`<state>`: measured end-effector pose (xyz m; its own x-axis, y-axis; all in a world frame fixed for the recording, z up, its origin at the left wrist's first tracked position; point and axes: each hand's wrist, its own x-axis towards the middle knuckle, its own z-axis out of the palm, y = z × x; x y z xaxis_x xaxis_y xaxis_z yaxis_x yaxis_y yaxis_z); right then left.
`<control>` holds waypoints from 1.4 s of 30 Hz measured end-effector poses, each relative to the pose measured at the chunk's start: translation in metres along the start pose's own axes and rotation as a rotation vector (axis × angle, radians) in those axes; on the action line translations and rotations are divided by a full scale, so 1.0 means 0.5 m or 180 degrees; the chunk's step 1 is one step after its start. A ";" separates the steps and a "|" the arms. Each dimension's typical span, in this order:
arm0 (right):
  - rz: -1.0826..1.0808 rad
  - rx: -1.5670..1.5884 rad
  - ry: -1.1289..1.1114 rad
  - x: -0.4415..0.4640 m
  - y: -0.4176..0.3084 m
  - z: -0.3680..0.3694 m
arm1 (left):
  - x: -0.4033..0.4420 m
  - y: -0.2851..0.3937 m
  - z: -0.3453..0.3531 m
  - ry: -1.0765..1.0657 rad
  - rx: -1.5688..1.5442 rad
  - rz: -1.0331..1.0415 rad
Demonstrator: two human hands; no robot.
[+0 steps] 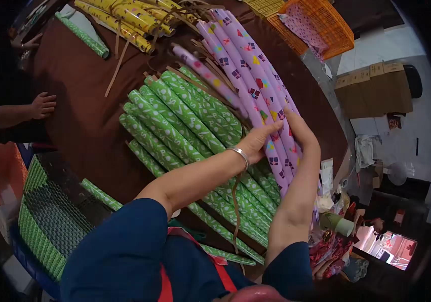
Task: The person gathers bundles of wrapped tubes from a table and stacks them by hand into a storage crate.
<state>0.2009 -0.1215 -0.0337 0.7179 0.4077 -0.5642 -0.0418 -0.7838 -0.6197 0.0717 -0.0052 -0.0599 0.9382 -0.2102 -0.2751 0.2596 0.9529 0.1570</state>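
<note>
My left hand [258, 143], with a silver bangle at the wrist, closes round the near side of a bundle of purple wrapping paper rolls [253, 75] printed with small coloured shapes. From the other side my right hand [298, 128] grips the same bundle, its fingers partly hidden. One thinner purple roll [210, 78] slants beside the bundle and looks blurred. Under my left forearm lies a wide heap of green wrapping paper rolls [175, 116] with white print. Brown strips [236, 214] run among the rolls.
Yellow rolls [130, 20] and a partly unrolled green sheet [82, 32] lie on the brown cloth [79, 110]. Another person's hand [43, 105] rests at the left edge. Beyond are an orange basket [333, 27], cardboard boxes [376, 93] and a crate of green rolls [36, 226].
</note>
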 end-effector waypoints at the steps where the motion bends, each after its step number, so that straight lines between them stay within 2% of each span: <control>1: -0.0029 -0.0023 0.0000 -0.007 0.003 -0.002 | -0.010 -0.003 0.008 -0.0016 0.0000 0.0033; 3: -0.0024 -0.0118 0.0124 -0.026 0.027 -0.008 | -0.041 -0.021 0.023 -0.0062 -0.0258 -0.0031; 4: -0.0017 -0.0154 0.0124 -0.058 0.018 -0.003 | -0.065 -0.033 0.038 0.0188 -0.0211 0.0023; 6: -0.0572 -0.0907 0.0324 -0.145 -0.016 0.012 | -0.108 -0.056 0.035 0.0135 -0.0064 -0.0146; 10: -0.0745 -0.1350 0.0410 -0.289 -0.034 0.084 | -0.232 -0.085 0.035 0.0182 -0.0025 -0.0402; 12: -0.0962 -0.1051 0.0157 -0.349 -0.031 0.117 | -0.288 -0.116 0.015 0.0521 0.0223 -0.0721; 15: -0.0792 -0.0765 -0.0259 -0.438 -0.032 0.161 | -0.384 -0.151 0.010 0.0193 0.0127 -0.0859; 18: -0.1191 -0.0705 -0.0297 -0.501 -0.019 0.192 | -0.461 -0.145 0.026 0.0243 0.0197 -0.1244; 19: -0.1022 -0.0552 -0.0433 -0.519 -0.056 0.195 | -0.487 -0.109 0.054 0.0155 0.0303 -0.1245; 21: -0.1383 -0.0841 -0.0143 -0.537 -0.073 0.192 | -0.480 -0.138 0.034 -0.0037 0.0697 -0.0720; 22: -0.1254 -0.0887 -0.0013 -0.554 -0.113 0.183 | -0.480 -0.126 0.056 -0.0232 0.0472 -0.0418; 24: -0.1452 -0.0940 0.0301 -0.576 -0.167 0.158 | -0.474 -0.088 0.095 -0.0555 0.1017 0.0472; 26: -0.1964 -0.0975 0.0580 -0.603 -0.270 0.151 | -0.453 -0.045 0.142 -0.0692 0.1734 0.1242; 28: -0.2260 -0.0831 0.0262 -0.548 -0.303 0.188 | -0.442 0.013 0.210 -0.1141 0.1589 0.2365; 30: -0.2442 -0.0621 0.0071 -0.525 -0.342 0.225 | -0.457 0.099 0.283 -0.1730 0.1848 0.2510; 32: -0.2541 -0.0436 -0.0020 -0.508 -0.374 0.250 | -0.476 0.171 0.361 -0.1888 0.2720 0.3155; 33: -0.2575 -0.0341 -0.0066 -0.496 -0.387 0.264 | -0.507 0.205 0.391 -0.1865 0.2762 0.3231; 35: -0.2631 -0.0155 -0.0161 -0.470 -0.419 0.299 | -0.573 0.260 0.446 -0.1113 0.4382 0.2999; 36: -0.2658 -0.0067 -0.0211 -0.457 -0.439 0.320 | -0.595 0.277 0.473 -0.1069 0.4413 0.3073; 38: -0.2681 0.0101 -0.0340 -0.424 -0.479 0.364 | -0.630 0.312 0.503 -0.0858 0.5622 0.2963; 39: -0.2655 0.0190 -0.0414 -0.409 -0.492 0.390 | -0.641 0.324 0.496 -0.0785 0.5619 0.2993; 41: -0.2574 0.0388 -0.0567 -0.376 -0.522 0.458 | -0.664 0.347 0.474 -0.1273 0.6758 0.4249; 42: -0.2516 0.0462 -0.0651 -0.362 -0.536 0.494 | -0.619 0.361 0.453 -0.1625 0.6842 0.4164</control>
<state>-0.0893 0.1304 0.0998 0.4334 0.9011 -0.0121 0.3228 -0.1678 -0.9315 -0.1198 0.1822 0.2682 0.6188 -0.3179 0.7183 -0.6844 -0.6670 0.2944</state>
